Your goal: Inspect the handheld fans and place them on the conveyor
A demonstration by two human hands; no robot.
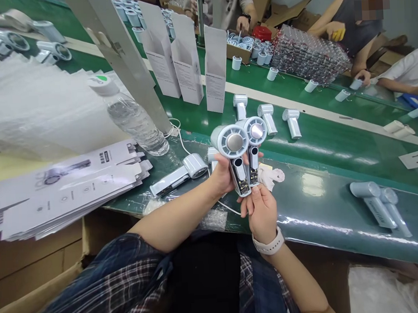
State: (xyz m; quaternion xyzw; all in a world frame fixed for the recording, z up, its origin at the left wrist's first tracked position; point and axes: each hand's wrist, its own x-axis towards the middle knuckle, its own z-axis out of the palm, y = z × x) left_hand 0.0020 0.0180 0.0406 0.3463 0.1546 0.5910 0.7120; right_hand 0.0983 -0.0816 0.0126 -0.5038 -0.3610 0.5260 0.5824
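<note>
Two light-blue handheld fans are held up side by side over the bench, a nearer fan (229,141) and a farther fan (256,130). Their round heads face me, and the open handles bare small circuit boards. My left hand (223,176) is closed around the handles below the heads. Low down, my right hand (262,209) pinches the bottom ends of the handles with thumb and fingers. Left of my hands lies another fan (178,174) on its side, beside a white cable (183,141). A crumpled white piece (271,175) rests just behind my right hand.
Stacked printed box sheets (77,182) and a water bottle (133,116) stand left, near a metal post (127,62). Upright white boxes (215,72) stand ahead. More fans (293,124) lie on the green belt; a fan pair (376,204) lies right. Other people work across the line.
</note>
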